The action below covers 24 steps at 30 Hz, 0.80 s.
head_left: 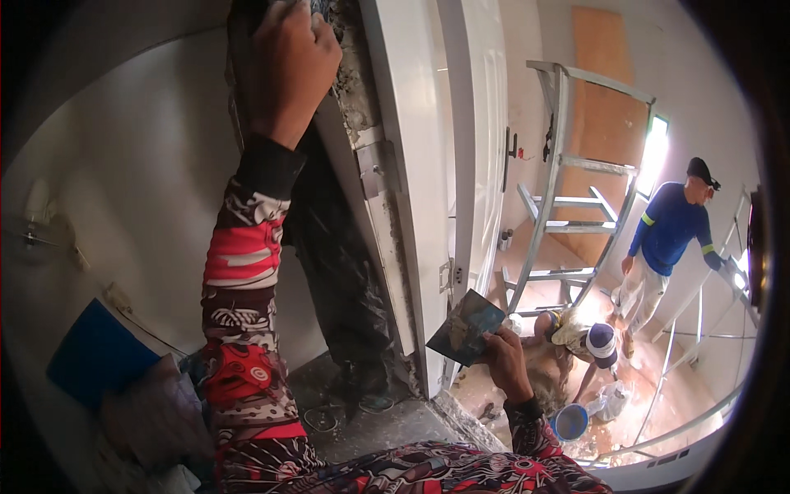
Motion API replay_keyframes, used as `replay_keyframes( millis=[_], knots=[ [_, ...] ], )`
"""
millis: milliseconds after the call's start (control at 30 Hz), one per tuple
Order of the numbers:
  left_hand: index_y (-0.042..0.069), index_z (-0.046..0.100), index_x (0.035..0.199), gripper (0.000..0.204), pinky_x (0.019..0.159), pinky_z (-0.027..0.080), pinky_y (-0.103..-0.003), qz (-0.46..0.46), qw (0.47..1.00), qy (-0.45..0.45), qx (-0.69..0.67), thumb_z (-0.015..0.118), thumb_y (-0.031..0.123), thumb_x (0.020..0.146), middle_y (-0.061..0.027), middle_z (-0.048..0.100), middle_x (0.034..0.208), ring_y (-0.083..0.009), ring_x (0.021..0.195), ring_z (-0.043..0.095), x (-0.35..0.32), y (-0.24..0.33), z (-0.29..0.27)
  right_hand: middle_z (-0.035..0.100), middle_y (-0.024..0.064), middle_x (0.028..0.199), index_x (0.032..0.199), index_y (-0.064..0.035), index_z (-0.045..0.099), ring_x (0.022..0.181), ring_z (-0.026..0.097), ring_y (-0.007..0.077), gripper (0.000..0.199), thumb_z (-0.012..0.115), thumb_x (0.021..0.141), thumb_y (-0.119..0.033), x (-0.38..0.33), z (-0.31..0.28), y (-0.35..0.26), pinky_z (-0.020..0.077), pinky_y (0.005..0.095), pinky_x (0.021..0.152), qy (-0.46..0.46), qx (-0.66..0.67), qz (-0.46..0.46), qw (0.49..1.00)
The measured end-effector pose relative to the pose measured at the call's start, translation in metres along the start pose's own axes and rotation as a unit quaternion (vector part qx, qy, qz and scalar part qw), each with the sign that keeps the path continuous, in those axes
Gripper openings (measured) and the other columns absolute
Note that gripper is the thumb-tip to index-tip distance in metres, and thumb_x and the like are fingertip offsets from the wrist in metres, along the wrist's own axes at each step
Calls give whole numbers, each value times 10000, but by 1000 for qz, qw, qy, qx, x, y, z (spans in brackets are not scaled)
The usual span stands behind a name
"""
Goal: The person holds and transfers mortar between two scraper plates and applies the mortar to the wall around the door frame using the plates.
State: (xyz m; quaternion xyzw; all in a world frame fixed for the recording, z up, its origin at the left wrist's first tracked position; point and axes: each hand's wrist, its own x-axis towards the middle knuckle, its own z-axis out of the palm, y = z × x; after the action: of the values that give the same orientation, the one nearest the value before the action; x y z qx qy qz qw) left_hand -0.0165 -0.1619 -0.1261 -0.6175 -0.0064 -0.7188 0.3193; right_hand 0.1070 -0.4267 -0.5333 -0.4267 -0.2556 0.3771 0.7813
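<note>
My left hand is raised to the top of the view, against the rough, mortar-streaked edge of a wall beside a white door frame. Its fingers are curled around something dark that the upper border cuts off. Lower down, my right hand grips a thin, dark square plate by its edge, with pale smears on the face. The plate is tilted up in front of the frame's lower part. Both my sleeves carry a red, black and white pattern.
Right of the frame stands a metal scaffold. A crouching person in a cap works near a blue bucket; another in a blue top stands behind. Dark trouser-like cloth hangs behind my left arm. A blue container lies left.
</note>
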Motion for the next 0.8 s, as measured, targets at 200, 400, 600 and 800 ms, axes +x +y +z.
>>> replay_keyframes(
  millis=[200, 400, 600, 800],
  knots=[
    [-36, 612, 832, 127, 755, 480, -495, -95, 988, -51, 106, 564, 72, 784, -246, 617, 876, -419, 839, 598, 21, 29, 7, 648, 111, 976, 1105, 64, 556, 812, 667, 189, 304, 494, 896, -148, 3, -42, -16, 585, 300, 648, -5, -56, 4, 998],
    [-30, 572, 812, 89, 739, 475, -475, -66, 988, -82, 111, 563, 57, 800, -232, 586, 886, -414, 831, 578, 43, 44, 21, 649, 108, 983, 1096, 64, 576, 808, 661, 186, 276, 477, 897, -100, 8, -63, -36, 574, 287, 684, -5, -10, 19, 1000],
    [-27, 582, 811, 113, 732, 481, -475, -94, 975, -134, 150, 583, 84, 789, -226, 595, 859, -402, 854, 592, 46, 36, 57, 654, 110, 983, 1118, 55, 576, 809, 663, 179, 283, 472, 901, -93, 17, -82, -41, 573, 289, 684, -30, -17, 28, 999],
    [-9, 594, 744, 82, 718, 478, -493, -72, 984, -130, 100, 561, 63, 767, -228, 597, 763, -421, 800, 597, 52, 52, 42, 660, 99, 944, 1118, 46, 579, 739, 656, 155, 286, 482, 906, -119, 25, -97, -34, 566, 260, 593, -25, -30, 43, 998]
  ],
)
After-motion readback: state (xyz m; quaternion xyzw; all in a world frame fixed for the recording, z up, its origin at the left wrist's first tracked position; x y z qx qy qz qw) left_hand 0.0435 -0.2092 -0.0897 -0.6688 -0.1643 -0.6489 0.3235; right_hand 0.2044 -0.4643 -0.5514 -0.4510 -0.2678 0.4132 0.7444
